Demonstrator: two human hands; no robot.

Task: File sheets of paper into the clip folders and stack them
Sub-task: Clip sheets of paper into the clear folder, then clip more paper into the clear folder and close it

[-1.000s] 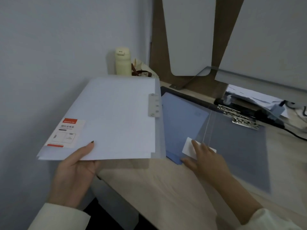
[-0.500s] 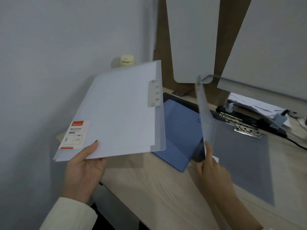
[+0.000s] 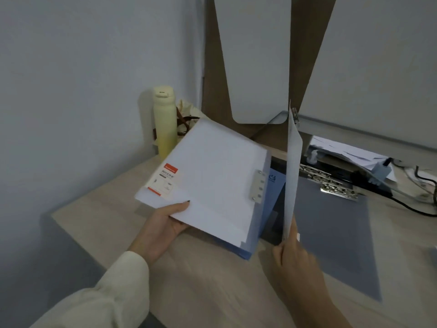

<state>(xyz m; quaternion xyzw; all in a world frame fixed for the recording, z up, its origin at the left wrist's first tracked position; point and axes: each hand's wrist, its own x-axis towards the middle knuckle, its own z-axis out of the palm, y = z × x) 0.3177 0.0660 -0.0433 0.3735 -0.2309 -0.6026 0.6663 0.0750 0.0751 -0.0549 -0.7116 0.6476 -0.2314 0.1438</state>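
Observation:
My left hand (image 3: 163,227) grips the near edge of a closed pale-blue clip folder (image 3: 212,178) with white sheets inside, a red-and-white label at its left and a metal clip plate on its right edge. It hangs tilted just above the desk. My right hand (image 3: 292,254) pinches the bottom of a translucent folder cover (image 3: 292,176) and holds it upright, seen edge-on. That cover belongs to an open folder (image 3: 335,235) lying flat on the desk, with a silver clip (image 3: 338,189) at its far end. A blue folder (image 3: 275,183) lies partly under the held one.
A pale yellow bottle (image 3: 164,124) and a bag with brown straps stand at the desk's back left by the wall. Loose papers (image 3: 350,152), a grey adapter and black cables sit at the back right under a shelf. The wooden desk (image 3: 212,280) ends near my left sleeve.
The right hand lifted the translucent cover from flat to upright. The left hand brought its folder down and rightward over the desk, toward the blue folder.

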